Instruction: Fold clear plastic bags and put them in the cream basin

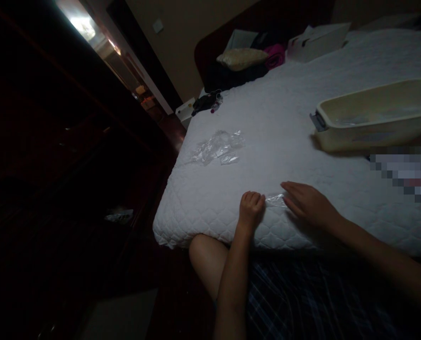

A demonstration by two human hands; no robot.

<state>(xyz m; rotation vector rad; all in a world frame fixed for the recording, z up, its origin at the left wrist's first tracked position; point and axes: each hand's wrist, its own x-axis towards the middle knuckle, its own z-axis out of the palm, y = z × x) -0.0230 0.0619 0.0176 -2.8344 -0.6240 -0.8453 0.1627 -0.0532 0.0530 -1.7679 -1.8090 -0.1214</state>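
Well to the left of the grip, the white quilted bed [267, 141] ends in a side edge that falls off into shadow. Nearer in, beyond and left of both hands, crumpled clear plastic [219, 147] lies loose on it. A bare knee [207, 257] sits against the near edge, below and left of them. The left hand [252, 208] comes up on a nearly upright forearm, back showing, fingers curled over; its grip is closed on one end of a small plastic piece [274, 200] — that piece lies between the two hands. The right hand [307, 204] slants in from the other side, fingers stretched leftward; its grip is loosely parted, thumb apart from the fingers and at the plastic's other end. Just below both grips runs the bed's near edge, by some plaid cloth [302, 297]. Right and beyond, a cream basin [373, 134] stands apart — bare bed lies between.
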